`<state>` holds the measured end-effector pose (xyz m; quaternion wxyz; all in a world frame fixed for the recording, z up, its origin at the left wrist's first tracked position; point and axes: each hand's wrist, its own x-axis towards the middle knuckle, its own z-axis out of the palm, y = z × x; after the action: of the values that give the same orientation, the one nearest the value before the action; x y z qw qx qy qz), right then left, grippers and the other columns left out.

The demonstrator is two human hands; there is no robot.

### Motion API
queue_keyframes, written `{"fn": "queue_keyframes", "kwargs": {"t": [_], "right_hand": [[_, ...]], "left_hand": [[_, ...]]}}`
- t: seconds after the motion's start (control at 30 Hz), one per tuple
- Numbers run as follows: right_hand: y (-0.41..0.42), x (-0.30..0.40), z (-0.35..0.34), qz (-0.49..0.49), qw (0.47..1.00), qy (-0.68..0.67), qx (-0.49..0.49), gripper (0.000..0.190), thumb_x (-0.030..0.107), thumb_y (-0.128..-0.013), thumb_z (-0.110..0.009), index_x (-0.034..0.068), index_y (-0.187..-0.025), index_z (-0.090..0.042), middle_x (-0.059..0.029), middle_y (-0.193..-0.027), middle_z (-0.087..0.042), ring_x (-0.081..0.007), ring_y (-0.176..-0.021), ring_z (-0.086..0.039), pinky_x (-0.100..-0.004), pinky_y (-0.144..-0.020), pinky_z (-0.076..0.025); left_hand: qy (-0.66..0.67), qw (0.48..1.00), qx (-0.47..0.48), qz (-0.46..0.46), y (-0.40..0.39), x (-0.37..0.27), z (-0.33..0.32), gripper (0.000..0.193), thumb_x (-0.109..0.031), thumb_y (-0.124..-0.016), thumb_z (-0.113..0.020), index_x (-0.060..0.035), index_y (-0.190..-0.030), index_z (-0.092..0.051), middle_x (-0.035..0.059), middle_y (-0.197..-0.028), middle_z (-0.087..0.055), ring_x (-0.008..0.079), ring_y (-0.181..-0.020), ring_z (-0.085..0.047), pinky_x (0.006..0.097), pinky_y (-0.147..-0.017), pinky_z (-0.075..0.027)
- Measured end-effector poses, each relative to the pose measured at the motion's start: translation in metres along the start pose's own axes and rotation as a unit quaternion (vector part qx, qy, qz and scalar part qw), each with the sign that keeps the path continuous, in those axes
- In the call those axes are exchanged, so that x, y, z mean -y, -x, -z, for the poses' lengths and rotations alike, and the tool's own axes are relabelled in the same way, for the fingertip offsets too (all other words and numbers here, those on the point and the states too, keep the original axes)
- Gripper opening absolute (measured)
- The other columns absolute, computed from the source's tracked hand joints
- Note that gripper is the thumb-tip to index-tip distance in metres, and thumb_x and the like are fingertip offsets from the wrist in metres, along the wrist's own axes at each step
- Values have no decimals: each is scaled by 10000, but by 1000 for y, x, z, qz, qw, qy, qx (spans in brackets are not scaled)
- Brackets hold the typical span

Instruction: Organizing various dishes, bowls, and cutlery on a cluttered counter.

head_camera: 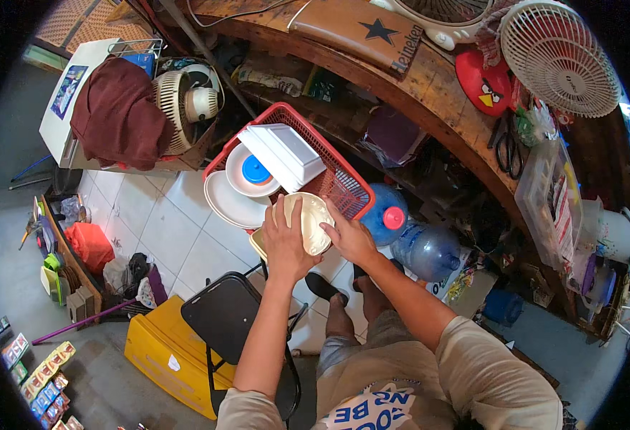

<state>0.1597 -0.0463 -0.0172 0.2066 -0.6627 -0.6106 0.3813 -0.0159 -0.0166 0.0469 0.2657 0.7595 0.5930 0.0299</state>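
A cream-coloured bowl (310,226) is held between my two hands over the near end of a red plastic basket (360,201). My left hand (288,236) lies across its left side with fingers spread over it, and my right hand (350,231) grips its right rim. Inside the basket, a white foam container (288,156) leans on its side. A white bowl (237,172) with a blue lid (256,169) in it rests beside the container, partly over white oval plates (229,201). Under my left hand shows the edge of another cream dish (257,244).
Right of the basket stand large blue water bottles (425,250). A black folding chair (221,317) and a yellow crate (170,352) are at lower left. A wooden counter (438,91) curves along the back and right, holding a white fan grille (562,59) and scissors (508,148).
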Motion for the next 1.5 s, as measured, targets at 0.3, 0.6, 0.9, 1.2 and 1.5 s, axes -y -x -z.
{"fn": "queue_keyframes", "kwargs": {"t": [0.3,0.6,0.9,1.2,1.5], "right_hand": [[7,15,8,-147,982,-120,-4,600,374,-1021,-616,137,-1540,-431,-207,-951,-709,-320,-810,-711,-447,-729,-564],[26,-73,-10,-271,860,-384,-201,435,472,-1055,-557,83,-1246,-601,-57,-899,-633,-112,-556,-558,-258,-481,-479],[52,-72,-26,-347,827,-414,-156,498,520,-1052,-534,68,-1255,-586,-83,-991,-653,-130,-659,-613,-266,-514,-506],[13,-84,-32,-388,791,-465,-90,582,614,-999,-569,131,-1318,-509,-95,-1150,-571,-227,-920,-664,-404,-749,-602],[21,-88,-47,-404,746,-529,-31,756,721,-975,-503,95,-1399,-496,-109,-1268,-624,-227,-938,-695,-404,-824,-581]], "left_hand": [[-6,998,-62,-8,17,13,14,1132,-373,-572,-977,-96,-1521,-425,224,-1623,-303,467,-1481,-298,579,-1213,-266],[256,922,-242,159,76,88,14,523,-263,-959,-718,-30,-1394,-547,225,-1593,-393,391,-1468,-382,470,-1191,-315],[271,912,-241,191,70,92,15,464,-277,-988,-683,-26,-1362,-573,224,-1563,-436,389,-1445,-419,472,-1190,-315],[288,892,-281,205,0,117,40,373,-274,-1039,-610,-77,-1356,-600,151,-1532,-497,311,-1426,-461,486,-1126,-392],[283,896,-310,144,-62,171,60,358,-260,-1077,-545,-53,-1364,-599,144,-1481,-546,283,-1361,-525,442,-1099,-437]]}}
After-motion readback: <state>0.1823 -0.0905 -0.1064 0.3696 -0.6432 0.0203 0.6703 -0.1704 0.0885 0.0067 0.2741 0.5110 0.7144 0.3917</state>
